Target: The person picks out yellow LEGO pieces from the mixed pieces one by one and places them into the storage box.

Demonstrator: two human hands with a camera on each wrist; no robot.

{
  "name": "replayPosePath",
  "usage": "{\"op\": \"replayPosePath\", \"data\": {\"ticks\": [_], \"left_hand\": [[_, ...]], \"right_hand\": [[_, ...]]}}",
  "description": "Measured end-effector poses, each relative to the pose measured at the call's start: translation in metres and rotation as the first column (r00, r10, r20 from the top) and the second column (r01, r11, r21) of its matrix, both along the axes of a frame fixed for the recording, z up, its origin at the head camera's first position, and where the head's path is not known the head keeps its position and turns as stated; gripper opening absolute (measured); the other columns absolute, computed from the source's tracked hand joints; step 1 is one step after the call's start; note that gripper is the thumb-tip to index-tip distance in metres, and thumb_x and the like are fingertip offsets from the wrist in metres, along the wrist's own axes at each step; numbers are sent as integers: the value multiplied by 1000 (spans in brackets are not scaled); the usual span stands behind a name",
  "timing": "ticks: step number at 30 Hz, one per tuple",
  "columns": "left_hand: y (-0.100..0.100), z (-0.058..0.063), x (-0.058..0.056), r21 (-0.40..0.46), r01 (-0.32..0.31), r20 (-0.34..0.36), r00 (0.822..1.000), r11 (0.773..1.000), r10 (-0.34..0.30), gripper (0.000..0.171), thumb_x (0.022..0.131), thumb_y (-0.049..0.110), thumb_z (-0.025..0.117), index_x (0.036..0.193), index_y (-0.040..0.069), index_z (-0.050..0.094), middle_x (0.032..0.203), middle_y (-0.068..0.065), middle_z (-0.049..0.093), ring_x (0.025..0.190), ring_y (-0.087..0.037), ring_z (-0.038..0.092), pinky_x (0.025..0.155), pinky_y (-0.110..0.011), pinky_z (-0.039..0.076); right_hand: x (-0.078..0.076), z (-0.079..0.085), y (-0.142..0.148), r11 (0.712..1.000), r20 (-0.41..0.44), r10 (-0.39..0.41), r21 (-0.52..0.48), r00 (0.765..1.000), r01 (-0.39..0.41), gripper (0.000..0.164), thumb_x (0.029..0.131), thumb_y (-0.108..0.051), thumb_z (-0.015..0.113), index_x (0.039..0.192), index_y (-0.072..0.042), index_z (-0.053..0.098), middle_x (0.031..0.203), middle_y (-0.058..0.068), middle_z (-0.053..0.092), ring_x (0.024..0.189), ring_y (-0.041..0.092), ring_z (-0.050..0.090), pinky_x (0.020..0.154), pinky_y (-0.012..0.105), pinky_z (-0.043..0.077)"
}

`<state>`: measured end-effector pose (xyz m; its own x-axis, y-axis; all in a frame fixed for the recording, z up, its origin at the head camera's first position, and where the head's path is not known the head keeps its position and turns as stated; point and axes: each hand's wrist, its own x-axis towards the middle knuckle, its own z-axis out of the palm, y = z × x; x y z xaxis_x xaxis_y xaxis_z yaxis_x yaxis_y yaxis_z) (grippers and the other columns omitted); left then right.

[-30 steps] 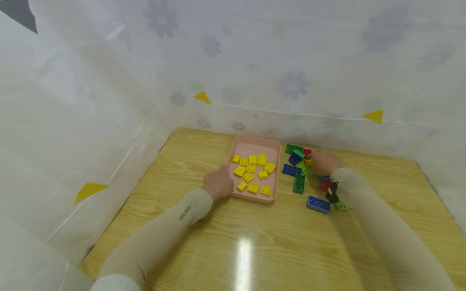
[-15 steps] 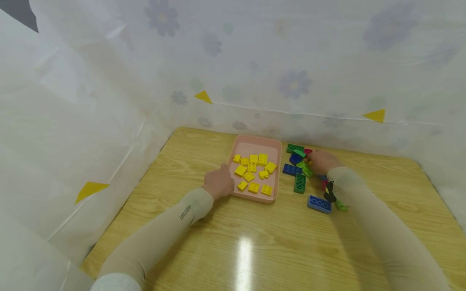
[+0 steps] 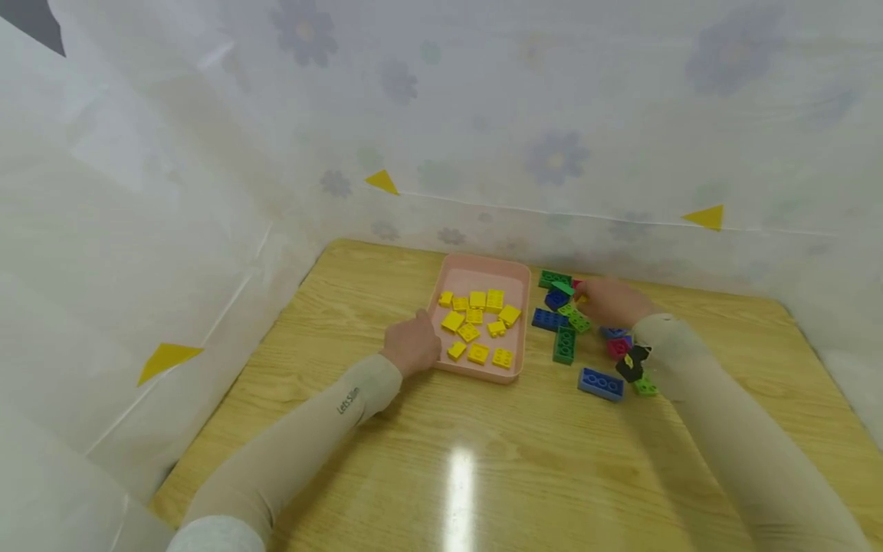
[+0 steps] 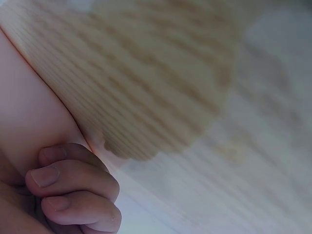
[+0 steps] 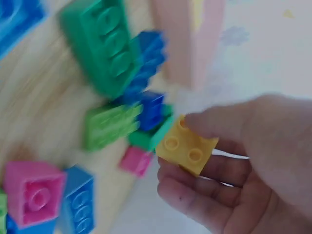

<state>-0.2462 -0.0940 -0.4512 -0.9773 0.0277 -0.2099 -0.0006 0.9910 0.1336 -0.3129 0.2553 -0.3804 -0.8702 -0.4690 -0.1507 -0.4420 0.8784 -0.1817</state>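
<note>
My left hand (image 3: 414, 343) grips the near left side of a pink tray (image 3: 483, 376), its fingers curled against the tray's outer wall in the left wrist view. Several yellow toy bricks (image 3: 477, 353) lie spread in the tray. To the tray's right, my right hand (image 3: 614, 301) hovers over loose bricks of other colours. Between its thumb and fingers it pinches a yellow toy brick (image 5: 183, 153), studs facing the right wrist camera. In the head view that brick is mostly hidden by the hand.
Right of the tray lie a dark green brick (image 3: 564, 346), a blue brick (image 3: 549, 320), a light green brick (image 3: 575, 317) and a red brick (image 3: 618, 348). Another blue brick (image 3: 601, 384) lies nearer. A white flowered sheet (image 3: 483, 169) hangs behind the wooden table (image 3: 386, 468).
My right hand has risen slightly with the yellow toy brick, and the red brick by its wrist shows more fully. My left hand and the tray stay in place.
</note>
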Motion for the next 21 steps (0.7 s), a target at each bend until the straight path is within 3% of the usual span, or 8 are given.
{"op": "replayPosePath", "data": {"ticks": [3,7,11,14,17,21], "left_hand": [[-2,0,0,14,-11,14,1000,1000,11,46,99,34,52,128,-1,46,71,-6,60,56,-17,55,49,-30,45],[-3,0,0,27,-23,37,999,999,22,55,100,34,52,139,-3,40,73,-7,61,57,-18,57,51,-31,46],[-2,1,-1,36,-33,52,998,999,31,63,100,34,51,147,-5,34,74,-8,62,59,-19,58,53,-32,46],[-1,1,-2,37,-38,59,998,999,36,64,100,34,50,148,-4,33,75,-8,62,60,-19,58,54,-33,46],[0,0,-3,36,-38,63,997,999,36,62,100,34,50,147,-4,34,75,-8,62,60,-19,58,54,-33,46],[1,0,-3,32,-36,61,998,999,34,57,100,34,51,141,-3,39,75,-8,62,60,-20,58,55,-33,46]], "right_hand": [[8,11,-16,997,-16,62,-43,998,-62,27,97,-12,60,120,1,66,114,18,70,81,22,65,79,46,55],[15,16,-43,990,17,120,-81,993,-118,24,98,-13,60,119,-6,66,101,11,71,69,15,57,68,37,50],[19,11,-74,970,48,220,-120,974,-213,21,99,-11,61,118,-9,70,105,6,72,81,17,61,75,36,53],[22,7,-94,951,86,296,-124,951,-284,24,99,-7,61,121,-8,71,119,7,70,97,20,64,87,38,54],[24,2,-110,947,154,319,-94,935,-307,26,99,-8,61,125,-9,69,118,7,69,97,19,62,88,36,53],[25,-5,-123,958,230,287,-59,930,-281,27,99,-11,62,126,-10,64,109,7,67,87,18,58,82,33,51]]}}
